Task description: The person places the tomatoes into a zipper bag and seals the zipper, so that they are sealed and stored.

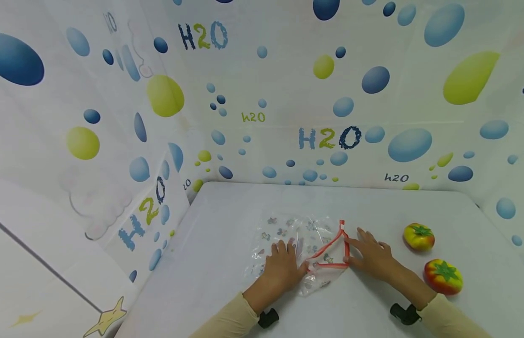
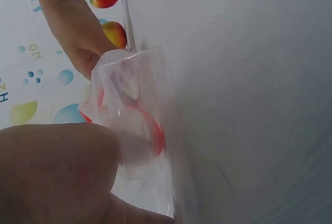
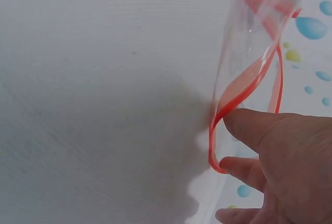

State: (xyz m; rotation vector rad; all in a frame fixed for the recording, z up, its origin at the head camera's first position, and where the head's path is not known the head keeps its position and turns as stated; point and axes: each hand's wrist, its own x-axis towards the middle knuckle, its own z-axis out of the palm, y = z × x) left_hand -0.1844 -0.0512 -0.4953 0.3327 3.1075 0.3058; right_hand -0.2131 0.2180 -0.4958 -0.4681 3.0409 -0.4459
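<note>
A clear plastic zip bag (image 1: 283,230) with small printed figures and a red zip strip (image 1: 333,265) lies on the white table. Its mouth gapes on the right side, the strip forming a triangle. My left hand (image 1: 283,267) rests on the bag with fingers spread, its thumb (image 2: 78,141) at the near corner of the mouth, the tip seen through the plastic in the left wrist view. At the far side of the mouth, my right hand (image 1: 372,256) touches the strip, thumb and a finger (image 3: 241,169) apart along it.
Two red-and-yellow persimmon-like fruits with green tops, a farther one (image 1: 419,236) and a nearer one (image 1: 443,277), sit to the right of my right hand. The nearer lies close by the right forearm. A wall sheet (image 1: 283,84) with printed bubbles stands behind the table (image 1: 211,225).
</note>
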